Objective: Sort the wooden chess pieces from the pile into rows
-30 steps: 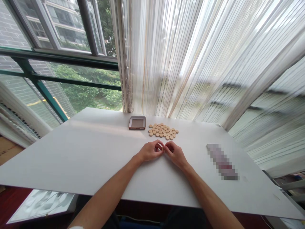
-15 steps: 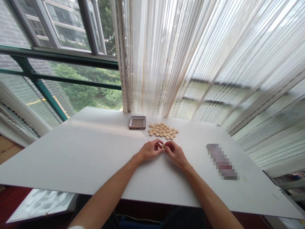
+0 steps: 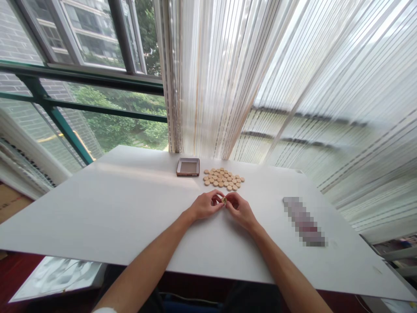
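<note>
My left hand (image 3: 204, 206) and my right hand (image 3: 239, 208) meet on the white table (image 3: 107, 204), fingers curled. Between their fingertips they pinch one small round wooden disc (image 3: 224, 200), its face turned up toward me. Just beyond the hands lies a flat cluster of several identical tan discs (image 3: 223, 179). A small square brown box (image 3: 188, 167) with an open top sits to the left of that cluster.
A blurred-out oblong object (image 3: 303, 220) lies on the table to the right. Sheer striped curtains (image 3: 276, 82) hang along the far edge, and a window (image 3: 81, 78) stands at the back left. Papers (image 3: 55, 278) lie below the table's near edge.
The disc, hidden between my fingers a second ago, now shows between the fingertips. Both hands stay in the same place. The curtain has shifted on the right.
</note>
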`<state>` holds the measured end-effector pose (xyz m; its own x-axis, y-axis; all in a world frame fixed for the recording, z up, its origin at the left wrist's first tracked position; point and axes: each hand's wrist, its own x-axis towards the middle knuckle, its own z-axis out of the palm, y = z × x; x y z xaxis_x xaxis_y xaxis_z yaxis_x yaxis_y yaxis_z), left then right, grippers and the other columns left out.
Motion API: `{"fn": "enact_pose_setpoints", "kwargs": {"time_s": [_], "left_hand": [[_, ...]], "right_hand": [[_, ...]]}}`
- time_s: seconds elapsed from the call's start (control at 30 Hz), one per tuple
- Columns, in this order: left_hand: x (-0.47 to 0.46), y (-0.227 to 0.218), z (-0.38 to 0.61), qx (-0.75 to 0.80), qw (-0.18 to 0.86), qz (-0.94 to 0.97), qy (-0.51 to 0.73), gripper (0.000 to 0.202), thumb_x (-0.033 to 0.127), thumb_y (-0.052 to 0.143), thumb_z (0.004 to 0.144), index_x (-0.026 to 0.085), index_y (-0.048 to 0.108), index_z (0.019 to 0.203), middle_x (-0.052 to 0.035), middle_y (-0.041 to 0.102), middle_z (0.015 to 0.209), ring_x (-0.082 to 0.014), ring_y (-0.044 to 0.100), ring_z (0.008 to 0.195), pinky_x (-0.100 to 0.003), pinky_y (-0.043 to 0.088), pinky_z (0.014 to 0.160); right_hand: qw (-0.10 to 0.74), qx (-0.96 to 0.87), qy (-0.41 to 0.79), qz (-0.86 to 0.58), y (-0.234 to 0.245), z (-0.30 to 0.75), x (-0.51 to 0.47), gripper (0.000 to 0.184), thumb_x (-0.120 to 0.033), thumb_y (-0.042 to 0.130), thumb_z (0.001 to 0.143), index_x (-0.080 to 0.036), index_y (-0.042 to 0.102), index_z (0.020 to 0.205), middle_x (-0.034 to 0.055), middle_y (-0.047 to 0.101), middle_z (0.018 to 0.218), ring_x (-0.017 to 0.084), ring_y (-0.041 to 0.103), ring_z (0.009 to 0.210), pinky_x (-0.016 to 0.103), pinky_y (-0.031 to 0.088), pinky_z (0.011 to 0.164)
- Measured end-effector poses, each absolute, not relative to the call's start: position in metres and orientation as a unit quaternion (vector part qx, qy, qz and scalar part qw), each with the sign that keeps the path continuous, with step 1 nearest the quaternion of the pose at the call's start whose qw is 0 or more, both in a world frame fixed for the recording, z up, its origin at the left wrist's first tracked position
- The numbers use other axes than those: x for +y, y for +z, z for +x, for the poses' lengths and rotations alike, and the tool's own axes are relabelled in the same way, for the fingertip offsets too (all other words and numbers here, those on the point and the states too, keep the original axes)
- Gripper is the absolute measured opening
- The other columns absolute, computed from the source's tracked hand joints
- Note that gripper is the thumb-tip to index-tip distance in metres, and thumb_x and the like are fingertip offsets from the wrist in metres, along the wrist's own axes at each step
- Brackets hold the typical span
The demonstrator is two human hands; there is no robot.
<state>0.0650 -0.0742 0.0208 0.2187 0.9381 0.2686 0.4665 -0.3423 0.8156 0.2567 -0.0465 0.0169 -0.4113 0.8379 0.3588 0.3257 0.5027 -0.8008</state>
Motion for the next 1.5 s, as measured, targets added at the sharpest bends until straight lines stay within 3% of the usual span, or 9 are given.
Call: {"fn": "enact_pose_setpoints", "kwargs": {"time_s": [0.97, 1.5], "left_hand": [[-0.0779, 0.0270, 0.0652, 0.499, 0.271, 0.733, 0.374, 0.024, 0.031, 0.064, 0.083, 0.024, 0.063, 0.106, 0.0019, 0.074, 0.079, -0.0131, 0.064, 0.065, -0.023, 0.049, 0.063], [-0.0746, 0.0220, 0.0657, 0.494, 0.294, 0.718, 0.392, 0.027, 0.033, 0.065, 0.083, 0.024, 0.062, 0.108, 0.0002, 0.075, 0.085, -0.0142, 0.066, 0.069, -0.024, 0.051, 0.066]], "right_hand": [[0.388, -0.772, 0.323, -0.386, 0.0208, 0.2549, -0.0485, 0.026, -0.046, 0.058, 0.089, -0.020, 0.061, 0.091, 0.0015, 0.066, 0.076, 0.015, 0.056, 0.063, 0.027, 0.046, 0.060], [0.389, -0.760, 0.362, -0.374, 0.0197, 0.2575, -0.0458, 0.017, -0.032, 0.046, 0.093, -0.022, 0.059, 0.097, 0.0029, 0.068, 0.085, 0.018, 0.066, 0.075, 0.032, 0.052, 0.074]]}}
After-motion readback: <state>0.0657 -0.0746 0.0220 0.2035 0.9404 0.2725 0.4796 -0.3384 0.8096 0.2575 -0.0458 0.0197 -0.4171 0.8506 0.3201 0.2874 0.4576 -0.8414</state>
